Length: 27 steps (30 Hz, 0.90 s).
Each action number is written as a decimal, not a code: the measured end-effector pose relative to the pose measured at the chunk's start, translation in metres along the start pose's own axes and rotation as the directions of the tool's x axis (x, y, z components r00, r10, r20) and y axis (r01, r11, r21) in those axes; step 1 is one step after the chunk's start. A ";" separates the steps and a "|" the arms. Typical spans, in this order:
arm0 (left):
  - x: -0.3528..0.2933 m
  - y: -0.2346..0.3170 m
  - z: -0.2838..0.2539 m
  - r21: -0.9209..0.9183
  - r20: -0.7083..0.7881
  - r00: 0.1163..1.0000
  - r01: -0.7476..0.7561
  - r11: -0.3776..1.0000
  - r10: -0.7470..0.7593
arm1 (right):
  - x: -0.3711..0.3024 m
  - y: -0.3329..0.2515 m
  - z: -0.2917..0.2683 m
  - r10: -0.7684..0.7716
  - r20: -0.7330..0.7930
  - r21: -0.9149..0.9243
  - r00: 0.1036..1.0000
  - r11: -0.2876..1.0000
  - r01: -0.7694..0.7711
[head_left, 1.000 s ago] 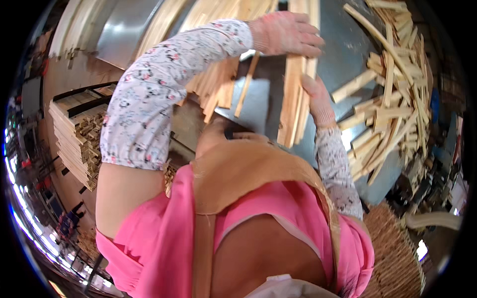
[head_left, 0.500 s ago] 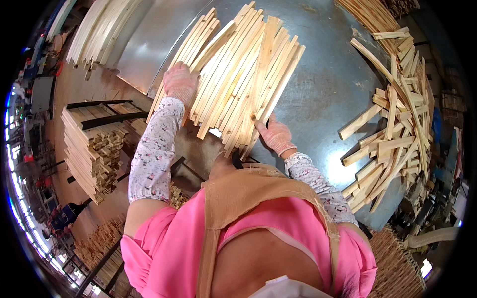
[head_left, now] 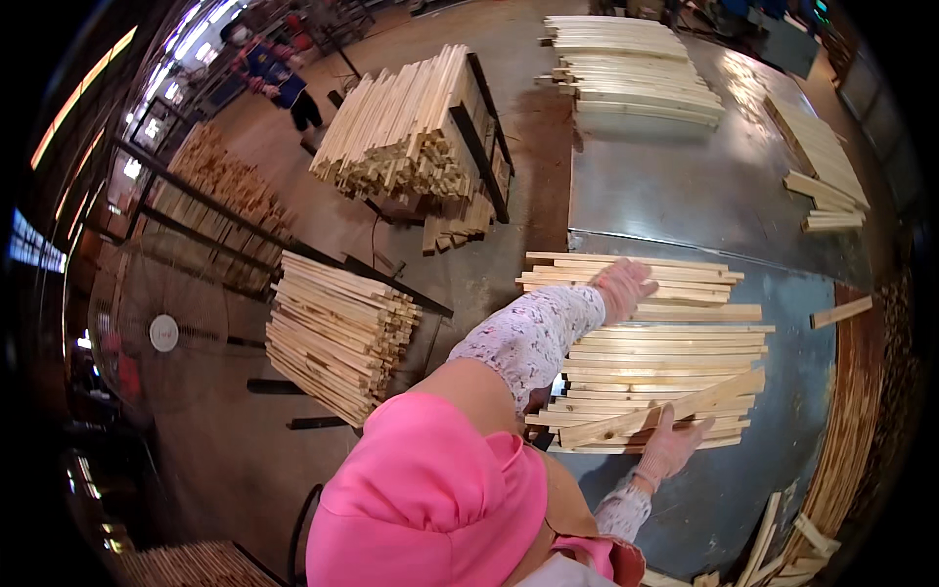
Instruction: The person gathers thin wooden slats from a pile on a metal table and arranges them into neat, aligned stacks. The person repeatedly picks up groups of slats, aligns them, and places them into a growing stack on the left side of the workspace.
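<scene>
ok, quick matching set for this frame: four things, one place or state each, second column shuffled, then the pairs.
1. left hand
2. right hand
3. fan
4. loose stick

a. on the floor at far left
b. alone on the metal table, right of the row
c. on the far end of the row of sticks
d. on the near end, at a slanted stick

Pairs: 1-c, 2-d, 3-a, 4-b

Bright, sharp centre; glare on table point(head_left: 704, 186); warped rim.

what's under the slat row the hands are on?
The row of wooden slats lies on a grey metal table. Left hand and right hand press on top; beneath is hidden.
</scene>
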<state>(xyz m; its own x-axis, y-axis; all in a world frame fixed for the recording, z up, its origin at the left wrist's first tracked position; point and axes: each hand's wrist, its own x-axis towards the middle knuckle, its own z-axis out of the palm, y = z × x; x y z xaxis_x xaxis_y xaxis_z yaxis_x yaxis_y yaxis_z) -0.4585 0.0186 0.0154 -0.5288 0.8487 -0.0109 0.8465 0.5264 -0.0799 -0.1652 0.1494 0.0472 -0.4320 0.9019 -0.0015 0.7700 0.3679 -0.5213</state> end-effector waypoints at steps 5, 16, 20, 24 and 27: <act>-0.017 0.054 -0.001 -0.337 0.132 0.985 -0.061 0.940 0.111 | 0.035 -0.039 -0.005 0.112 0.243 0.075 0.963 0.988 -0.134; -0.004 0.079 -0.019 -0.474 0.236 0.940 0.334 0.815 -0.248 | -0.037 0.141 -0.016 0.447 0.072 0.214 0.891 0.866 -0.452; -0.011 0.063 0.007 -0.520 0.081 0.974 0.221 0.825 -0.210 | -0.073 0.108 0.047 0.207 0.000 0.351 0.978 0.916 -0.194; -0.013 0.055 0.017 -0.424 0.115 0.976 0.217 0.879 -0.186 | -0.041 0.134 -0.019 0.099 0.305 0.312 0.947 0.929 -0.197; 0.002 0.069 0.016 -0.353 0.109 0.979 0.199 0.914 -0.171 | -0.012 0.192 -0.053 0.211 0.022 0.262 0.977 0.942 -0.210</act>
<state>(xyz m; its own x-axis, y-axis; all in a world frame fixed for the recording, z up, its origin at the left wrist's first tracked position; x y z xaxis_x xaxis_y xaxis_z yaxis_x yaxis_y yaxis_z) -0.4018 0.0559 -0.0062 -0.6692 0.7355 -0.1061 0.6906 0.6682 0.2768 0.0131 0.2212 -0.0073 -0.2697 0.9540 -0.1308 0.6931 0.0980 -0.7142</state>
